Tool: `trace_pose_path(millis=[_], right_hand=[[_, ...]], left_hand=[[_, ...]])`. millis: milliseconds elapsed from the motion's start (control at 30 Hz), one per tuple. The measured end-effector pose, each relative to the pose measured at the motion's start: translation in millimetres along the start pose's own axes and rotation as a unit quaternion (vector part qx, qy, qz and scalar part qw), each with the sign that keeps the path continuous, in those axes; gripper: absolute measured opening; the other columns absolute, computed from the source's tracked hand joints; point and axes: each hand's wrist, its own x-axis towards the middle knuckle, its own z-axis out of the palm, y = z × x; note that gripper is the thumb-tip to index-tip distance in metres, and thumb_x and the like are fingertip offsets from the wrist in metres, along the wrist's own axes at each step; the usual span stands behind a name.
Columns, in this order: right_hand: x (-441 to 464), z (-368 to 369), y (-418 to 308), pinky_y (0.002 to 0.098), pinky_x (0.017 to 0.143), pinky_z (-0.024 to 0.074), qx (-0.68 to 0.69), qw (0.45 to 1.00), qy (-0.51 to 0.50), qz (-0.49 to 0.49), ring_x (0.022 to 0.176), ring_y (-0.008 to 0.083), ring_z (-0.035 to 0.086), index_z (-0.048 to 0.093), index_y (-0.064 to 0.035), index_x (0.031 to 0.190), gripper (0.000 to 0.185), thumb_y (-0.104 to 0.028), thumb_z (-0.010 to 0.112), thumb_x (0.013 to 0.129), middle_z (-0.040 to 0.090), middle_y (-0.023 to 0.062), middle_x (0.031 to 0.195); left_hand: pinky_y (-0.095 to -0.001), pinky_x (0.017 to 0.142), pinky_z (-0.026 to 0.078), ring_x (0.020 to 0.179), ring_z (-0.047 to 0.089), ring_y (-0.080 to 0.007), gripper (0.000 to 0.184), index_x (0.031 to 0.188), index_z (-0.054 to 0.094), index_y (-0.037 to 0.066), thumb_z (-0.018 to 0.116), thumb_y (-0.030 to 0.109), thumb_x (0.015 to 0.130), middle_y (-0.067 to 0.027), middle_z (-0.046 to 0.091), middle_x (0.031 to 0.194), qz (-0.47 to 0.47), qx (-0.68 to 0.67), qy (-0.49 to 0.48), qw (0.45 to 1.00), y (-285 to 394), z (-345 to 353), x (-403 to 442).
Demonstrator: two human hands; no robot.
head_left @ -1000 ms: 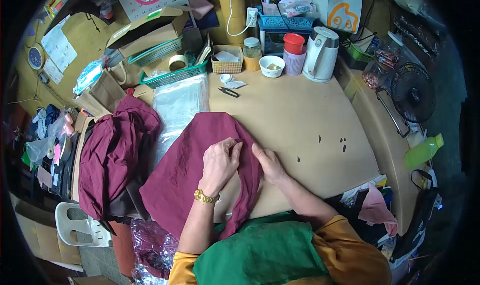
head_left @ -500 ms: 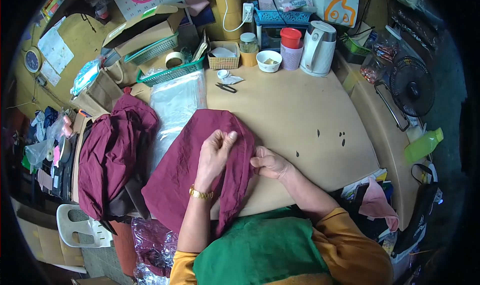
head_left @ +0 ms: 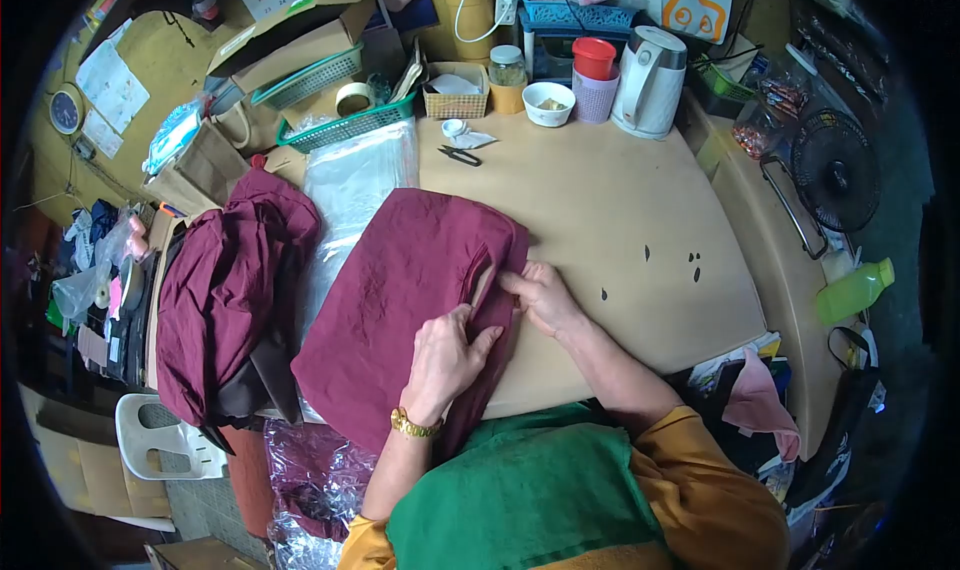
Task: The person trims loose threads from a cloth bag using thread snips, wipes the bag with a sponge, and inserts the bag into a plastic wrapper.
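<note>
A maroon cloth garment (head_left: 385, 270) lies spread over the front of the table, with a narrow slit in it near its right edge. My left hand (head_left: 450, 360), with a gold watch on the wrist, has its fingers bent onto the cloth just below the slit. On the right side of the slit, my right hand (head_left: 542, 298) pinches the garment's edge between thumb and fingers. The fingertips of both hands are partly hidden by cloth. A second maroon garment (head_left: 215, 320) with dark lining is heaped to the left.
Clear plastic bags (head_left: 355, 180) lie under the garment's far left side. Black thread snips (head_left: 460, 156) rest farther back. Along the back edge stand a green basket (head_left: 345, 120), a white bowl (head_left: 547, 105) and a white kettle (head_left: 650, 85). Small dark marks show on the table's right.
My left hand has come down from its raised fist onto the cloth, nearer the front. My right hand has shifted slightly up. The garment lies flatter, and a slit now shows between the hands.
</note>
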Motion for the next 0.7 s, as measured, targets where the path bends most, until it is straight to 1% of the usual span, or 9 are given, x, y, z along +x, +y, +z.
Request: trace_pose_path(millis=[100,200,267,300,367,433,500,633,700], right_hand=[[1.9,-8.7,-6.5,0.0281,0.078,0.0548,0.018,0.995,0.095,-0.022,0.088,0.0099,0.066,0.068,-0.0038,0.111,0.018,-0.012,0.061,0.096,0.071,0.0029,0.105],[5.3,-1.2,-0.8,0.0292,0.081,0.0550,0.018,0.987,0.147,-0.068,0.092,0.0106,0.066,0.067,-0.0024,0.113,0.020,-0.011,0.058,0.098,0.071,0.0051,0.106],[6.4,-0.3,-1.7,0.0290,0.082,0.0545,0.011,0.981,0.175,-0.079,0.093,0.0106,0.065,0.066,-0.0020,0.114,0.021,-0.012,0.058,0.098,0.071,0.0055,0.106],[5.8,-0.3,-3.8,0.0293,0.085,0.0536,0.034,0.983,0.164,-0.076,0.095,0.0105,0.064,0.065,-0.0017,0.116,0.023,-0.015,0.059,0.098,0.070,0.0057,0.108],[1.3,-0.8,-8.8,0.0295,0.087,0.0527,0.057,0.984,0.152,-0.071,0.096,0.0104,0.064,0.064,-0.0014,0.118,0.027,-0.019,0.060,0.098,0.069,0.0059,0.110],[-5.2,-4.2,-14.5,0.0305,0.091,0.0506,-0.067,0.997,-0.049,0.010,0.097,0.0108,0.063,0.062,-0.0006,0.120,0.033,-0.022,0.065,0.096,0.068,0.0053,0.112],[-2.5,1.2,-14.3,0.0309,0.091,0.0496,-0.132,0.990,-0.048,0.032,0.099,0.0120,0.062,0.060,0.0003,0.122,0.045,-0.029,0.073,0.090,0.067,0.0048,0.113],[-2.9,5.4,-17.0,0.0277,0.086,0.0503,-0.033,0.995,0.068,-0.058,0.095,0.0100,0.061,0.061,-0.0035,0.121,0.051,-0.034,0.078,0.085,0.067,0.0020,0.109],[-10.9,4.8,-23.2,0.0271,0.085,0.0511,-0.026,0.995,-0.027,0.092,0.094,0.0094,0.061,0.062,-0.0046,0.120,0.040,-0.027,0.074,0.089,0.067,0.0015,0.108]], left_hand=[[-0.0444,0.057,0.044,0.058,0.058,-0.0403,0.034,0.086,0.065,-0.004,0.077,0.027,0.080,-0.0246,0.056,0.062,0.008,-0.007,-0.056,0.998,0.1,-1.5,-4.5],[-0.0482,0.067,0.050,0.071,0.064,-0.0443,0.030,0.087,0.065,-0.005,0.076,0.022,0.080,-0.0283,0.060,0.068,-0.049,-0.021,-0.128,0.990,6.5,-6.4,-5.3],[-0.0385,0.059,0.046,0.054,0.053,-0.0238,0.034,0.090,0.066,-0.005,0.081,0.023,0.076,-0.0186,0.055,0.060,-0.055,-0.023,-0.136,0.989,3.5,-5.8,-3.9],[-0.0385,0.059,0.046,0.054,0.053,-0.0238,0.034,0.090,0.066,-0.005,0.081,0.023,0.076,-0.0186,0.055,0.060,-0.055,-0.022,-0.136,0.989,-3.0,-0.1,-1.8],[-0.0369,0.061,0.046,0.060,0.054,-0.0190,0.031,0.087,0.064,-0.005,0.084,0.016,0.074,-0.0165,0.058,0.067,0.052,-0.110,0.008,0.993,-13.5,10.9,3.3],[-0.0359,0.063,0.046,0.064,0.055,-0.0181,0.030,0.083,0.062,-0.004,0.085,0.010,0.072,-0.0139,0.060,0.072,0.020,-0.082,0.019,0.996,-7.4,9.5,7.3],[-0.0440,0.067,0.048,0.072,0.062,-0.0405,0.033,0.086,0.061,-0.005,0.081,0.020,0.078,-0.0234,0.062,0.078,-0.017,-0.106,0.009,0.994,-1.6,6.7,11.4],[-0.0453,0.060,0.044,0.063,0.055,-0.0430,0.032,0.080,0.057,-0.004,0.075,0.022,0.085,-0.0254,0.055,0.069,-0.031,-0.030,-0.066,0.997,-7.8,3.6,21.0],[-0.0460,0.056,0.041,0.058,0.049,-0.0446,0.033,0.077,0.055,-0.004,0.069,0.023,0.090,-0.0266,0.049,0.065,0.023,-0.051,0.041,0.998,-9.3,10.9,27.1]])
